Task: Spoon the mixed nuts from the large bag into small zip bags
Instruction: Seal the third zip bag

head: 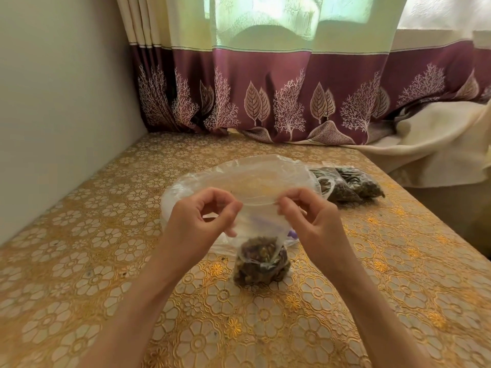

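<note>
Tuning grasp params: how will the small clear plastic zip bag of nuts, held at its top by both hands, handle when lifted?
Likely floppy: the small clear plastic zip bag has thin film that creases between the left hand and right hand. Probably bottom-heavy, since the mixed nuts fill only its base. It may slump once released.

You have two hands, left (204, 216) and right (310, 219), on one small bag (261, 264) of nuts. Behind it lies one large bag (239, 176), and at right perhaps three filled bags (350, 185).
</note>
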The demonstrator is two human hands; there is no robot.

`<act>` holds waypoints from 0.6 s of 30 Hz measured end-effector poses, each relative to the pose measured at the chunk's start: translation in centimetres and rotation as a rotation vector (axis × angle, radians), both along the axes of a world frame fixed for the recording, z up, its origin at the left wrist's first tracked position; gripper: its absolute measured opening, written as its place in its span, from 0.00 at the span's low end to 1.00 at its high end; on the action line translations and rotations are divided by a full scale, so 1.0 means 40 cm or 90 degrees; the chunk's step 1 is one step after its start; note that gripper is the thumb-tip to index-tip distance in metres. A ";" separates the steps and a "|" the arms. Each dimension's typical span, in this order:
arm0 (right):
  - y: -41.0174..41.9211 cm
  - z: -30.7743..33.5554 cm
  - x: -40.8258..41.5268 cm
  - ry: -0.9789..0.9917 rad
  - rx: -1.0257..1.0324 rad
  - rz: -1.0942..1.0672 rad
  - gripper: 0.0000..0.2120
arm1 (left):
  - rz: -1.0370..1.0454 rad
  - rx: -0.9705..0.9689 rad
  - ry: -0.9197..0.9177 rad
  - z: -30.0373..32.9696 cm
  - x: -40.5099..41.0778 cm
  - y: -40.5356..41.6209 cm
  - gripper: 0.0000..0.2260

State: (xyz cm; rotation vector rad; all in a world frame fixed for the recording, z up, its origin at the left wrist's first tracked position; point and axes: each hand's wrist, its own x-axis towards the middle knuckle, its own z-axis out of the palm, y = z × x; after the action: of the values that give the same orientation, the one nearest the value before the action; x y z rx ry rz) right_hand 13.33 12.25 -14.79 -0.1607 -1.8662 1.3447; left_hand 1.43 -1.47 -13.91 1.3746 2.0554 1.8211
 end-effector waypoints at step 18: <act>-0.004 0.000 0.003 -0.011 0.019 0.014 0.08 | -0.006 -0.007 0.120 0.001 0.003 0.001 0.06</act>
State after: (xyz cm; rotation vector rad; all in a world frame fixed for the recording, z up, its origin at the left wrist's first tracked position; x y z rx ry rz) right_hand 13.45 12.09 -14.77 -0.1366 -1.9069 1.3340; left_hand 1.54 -1.42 -13.85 1.6069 2.1371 1.7340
